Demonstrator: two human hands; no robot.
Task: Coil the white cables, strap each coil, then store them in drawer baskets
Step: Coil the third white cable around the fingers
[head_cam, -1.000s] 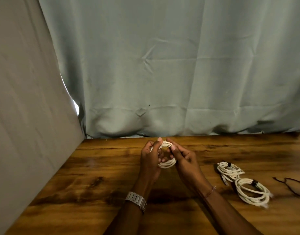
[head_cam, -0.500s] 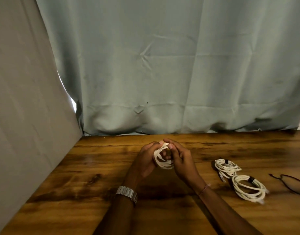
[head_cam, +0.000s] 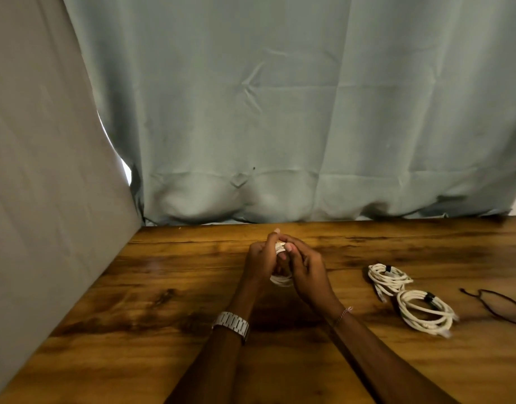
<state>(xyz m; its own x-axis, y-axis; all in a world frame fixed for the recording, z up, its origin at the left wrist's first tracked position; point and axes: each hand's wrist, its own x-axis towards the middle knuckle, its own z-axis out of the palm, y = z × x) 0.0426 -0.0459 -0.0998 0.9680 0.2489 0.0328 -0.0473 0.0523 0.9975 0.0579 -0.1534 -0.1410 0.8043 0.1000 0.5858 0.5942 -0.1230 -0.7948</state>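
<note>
Now squeezed flatter than before: white coil, gripped by left hand and right hand; could spring loose unstrapped.

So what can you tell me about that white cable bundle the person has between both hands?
The white cable coil is a small bundle of thin, cream-white cord wound into several loops. It is held upright above the wooden table, pressed narrow between the left hand and the right hand, whose fingers curl round it. Only its top, pinched at the fingertips, and its bottom loops show; the rest is hidden. No black strap can be seen on it.
</note>
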